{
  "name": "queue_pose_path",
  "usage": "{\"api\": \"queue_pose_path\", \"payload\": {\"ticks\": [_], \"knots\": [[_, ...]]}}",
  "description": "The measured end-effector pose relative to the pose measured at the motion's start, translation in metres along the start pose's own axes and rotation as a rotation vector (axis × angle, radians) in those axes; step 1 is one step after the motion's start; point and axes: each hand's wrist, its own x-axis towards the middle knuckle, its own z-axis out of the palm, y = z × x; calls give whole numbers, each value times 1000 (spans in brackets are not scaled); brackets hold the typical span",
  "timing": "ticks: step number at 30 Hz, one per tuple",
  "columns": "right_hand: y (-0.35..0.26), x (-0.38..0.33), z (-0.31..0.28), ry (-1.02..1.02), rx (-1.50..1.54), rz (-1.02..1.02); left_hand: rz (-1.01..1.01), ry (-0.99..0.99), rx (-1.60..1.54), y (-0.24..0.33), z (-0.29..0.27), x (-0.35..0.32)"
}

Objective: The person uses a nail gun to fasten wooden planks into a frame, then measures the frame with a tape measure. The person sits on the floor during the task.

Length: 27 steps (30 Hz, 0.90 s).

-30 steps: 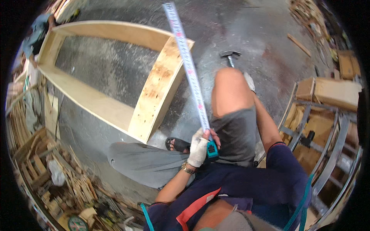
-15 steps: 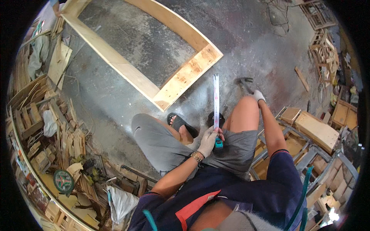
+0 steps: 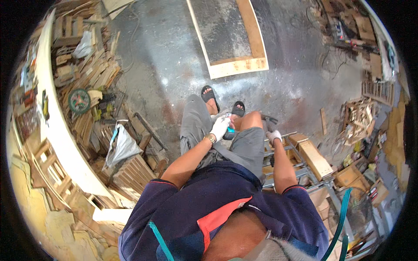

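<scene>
My left hand [image 3: 220,126], in a pale work glove with a watch at the wrist, is closed around a teal and black tape measure [image 3: 228,134] over my lap. Only a short bit of its blade shows by the fingers. Beside my right knee, my gloved right hand [image 3: 274,137] grips a hammer [image 3: 270,118] by the handle, its dark head pointing away from me. Ahead of my sandalled feet, a long rectangular wooden frame [image 3: 237,68] lies on the floor.
Scrap wood [image 3: 98,71] is heaped on the left, with a green-rimmed wheel [image 3: 79,101] and a white plastic bag [image 3: 123,147]. A long pale board [image 3: 65,143] curves along that side. To the right are a metal ladder-like rack [image 3: 300,171], a wooden block [image 3: 314,161] and a loose stick [image 3: 323,121].
The tape blade, long and stretched forward before, is now nearly all inside its case. My view has swung, so the frame sits farther off. Both hands keep their holds.
</scene>
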Motion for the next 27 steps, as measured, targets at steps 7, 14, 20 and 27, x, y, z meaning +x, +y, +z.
{"api": "queue_pose_path", "payload": {"ticks": [7,14,20,27], "knots": [[-13,-120,-41,-210,78,-85,-49,260,-482,77,-47,-90],[-121,-197,-131,-217,53,-66,-4,370,-812,139,-144,-163],[-188,-156,-123,-180,-235,-507,145,382,-1331,135,-168,-237],[-285,-178,-126,164,-604,-621,598,611,-1470,95,-181,-266]]}}
